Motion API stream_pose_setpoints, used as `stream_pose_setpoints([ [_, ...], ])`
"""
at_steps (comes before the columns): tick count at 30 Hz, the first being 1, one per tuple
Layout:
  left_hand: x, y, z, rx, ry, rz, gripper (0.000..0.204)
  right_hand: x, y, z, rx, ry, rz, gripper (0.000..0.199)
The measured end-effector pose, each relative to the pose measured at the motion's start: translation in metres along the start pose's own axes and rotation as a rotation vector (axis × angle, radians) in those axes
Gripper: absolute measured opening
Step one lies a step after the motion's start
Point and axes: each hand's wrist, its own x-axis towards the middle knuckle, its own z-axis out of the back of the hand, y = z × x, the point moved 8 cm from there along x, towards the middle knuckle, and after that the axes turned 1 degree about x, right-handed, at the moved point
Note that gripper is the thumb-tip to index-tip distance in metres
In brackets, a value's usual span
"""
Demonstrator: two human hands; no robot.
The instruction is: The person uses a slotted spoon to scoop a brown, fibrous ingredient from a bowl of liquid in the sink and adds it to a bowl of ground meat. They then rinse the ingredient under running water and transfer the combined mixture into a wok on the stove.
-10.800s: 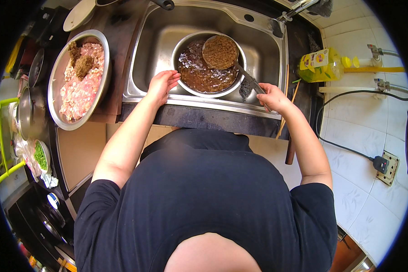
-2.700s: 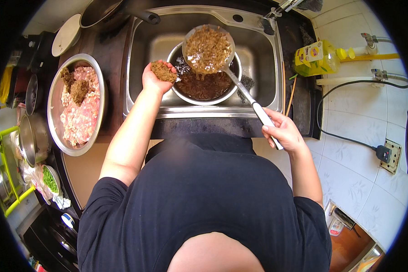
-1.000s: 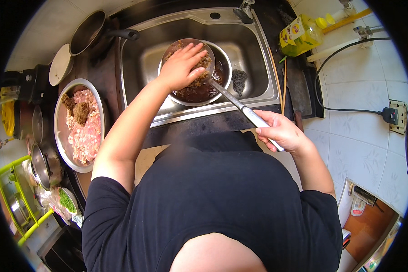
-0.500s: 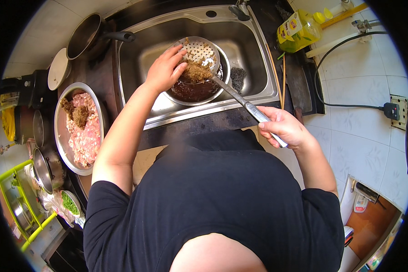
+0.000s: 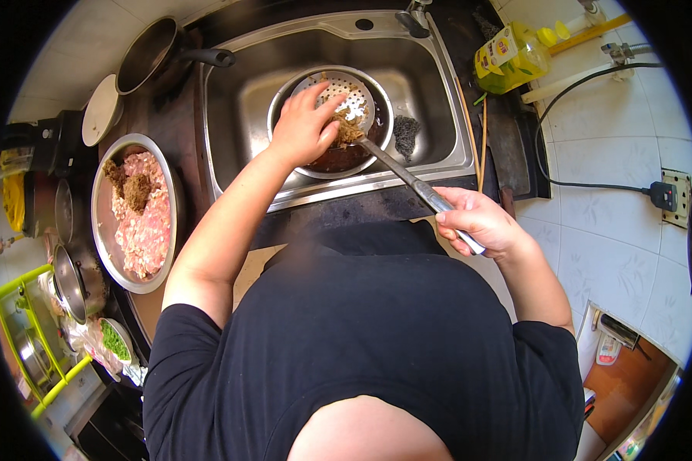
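My right hand (image 5: 478, 222) is closed around the handle of a metal skimmer (image 5: 407, 177). Its perforated bowl lies over a round metal basin (image 5: 388, 127) of dark brown liquid in the sink. A clump of wet brown shredded food (image 5: 350, 131) sits on the near part of the skimmer. Over that clump is my left hand (image 5: 304, 129), fingers apart and slightly bent; it hides part of the clump, and its fingertips appear to touch the food or the skimmer. To the left stands an oval metal bowl (image 5: 98, 219) holding pink minced meat (image 5: 148, 238) and brown clumps (image 5: 137, 192).
A dark scouring pad (image 5: 406, 138) lies in the sink (image 5: 231, 146) beside the basin. A black pan (image 5: 142, 65) and a white plate (image 5: 100, 115) are at the back left. Chopsticks (image 5: 481, 146) and a yellow-green soap bottle (image 5: 511, 58) lie to the right.
My left hand has moved right and farther over the skimmer, covering more of the brown food. The skimmer has shifted slightly in the basin; my right hand keeps its grip.
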Motion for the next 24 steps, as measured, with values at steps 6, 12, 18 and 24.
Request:
stream_pose_setpoints([
  [6,0.007,-0.024,-0.033,0.205,0.354,-0.264,0.034,-0.002,0.003,-0.004,-0.01,0.006,-0.017,0.032],
  [12,-0.001,-0.01,-0.039,0.069,0.655,-0.234,0.03,-0.001,-0.002,0.002,0.125,0.055,-0.042,0.032],
  [18,0.001,-0.02,-0.007,0.11,0.428,-0.351,0.055,-0.007,0.007,-0.001,0.028,0.001,0.018,0.043],
  [24,-0.006,-0.025,-0.003,0.087,0.114,-0.441,0.036,-0.02,0.009,-0.005,0.117,0.022,0.002,0.054],
])
